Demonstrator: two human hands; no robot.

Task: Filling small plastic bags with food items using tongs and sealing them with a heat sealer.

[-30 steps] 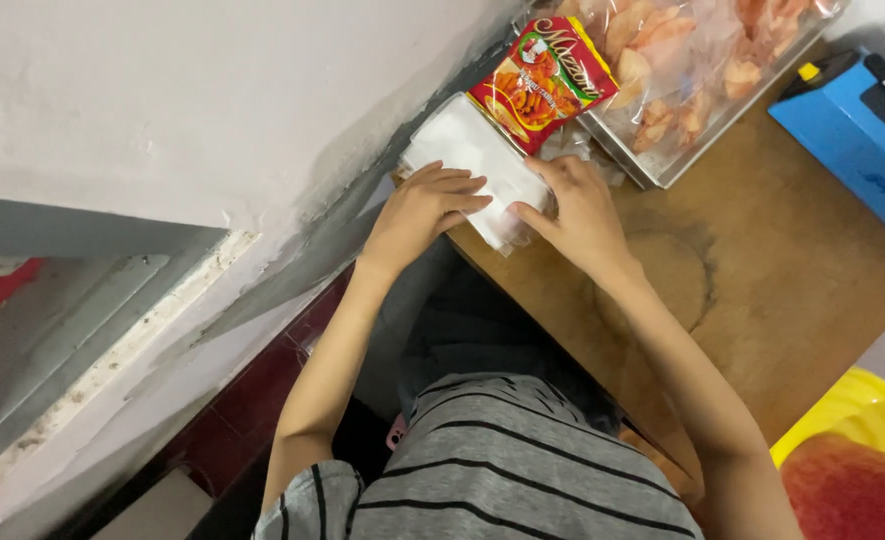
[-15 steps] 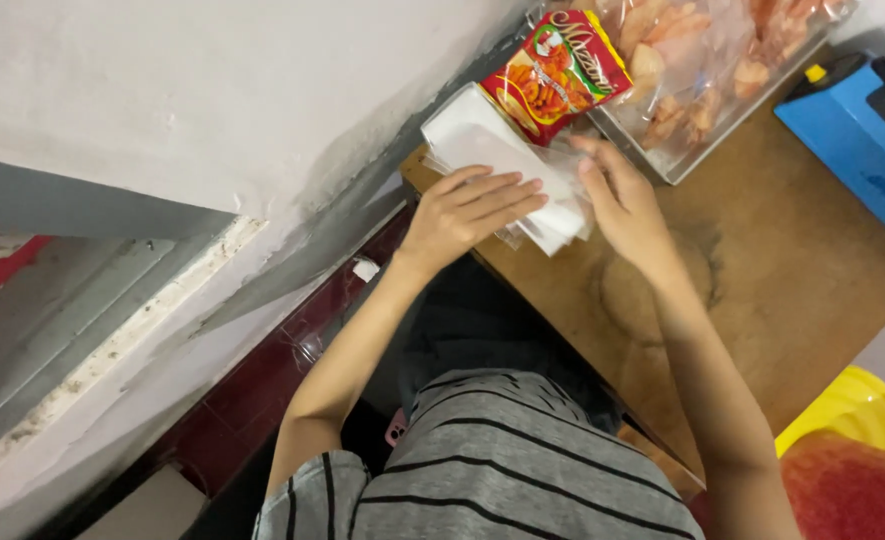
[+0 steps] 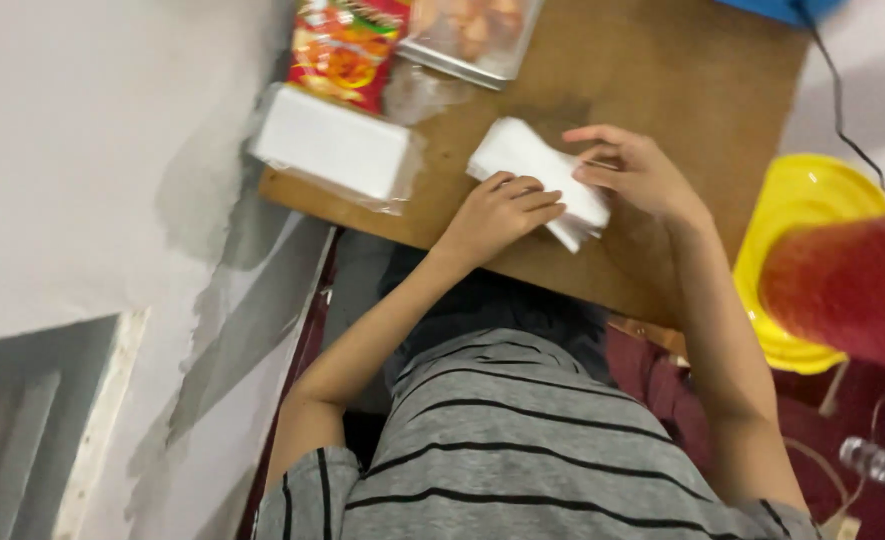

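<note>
A small stack of white plastic bags [image 3: 537, 175] lies on the brown wooden table [image 3: 612, 70] near its front edge. My left hand [image 3: 497, 210] rests on the stack's near left part, fingers curled over it. My right hand [image 3: 632, 172] holds the stack's right end, fingertips pressing its top. A thicker white pack in clear wrap [image 3: 330, 148] sits at the table's left corner, apart from both hands.
A red and orange snack packet [image 3: 344, 50] and a metal tray of bagged food [image 3: 472, 35] lie at the table's far side. A blue device [image 3: 777, 8] is at the back right. A yellow bowl [image 3: 812, 200] and a red container [image 3: 842, 285] stand at right. A white wall is at left.
Both hands have moved right and nearer along the table with a thin stack of white bags. The thicker wrapped pack stays at the left corner. The view has shifted.
</note>
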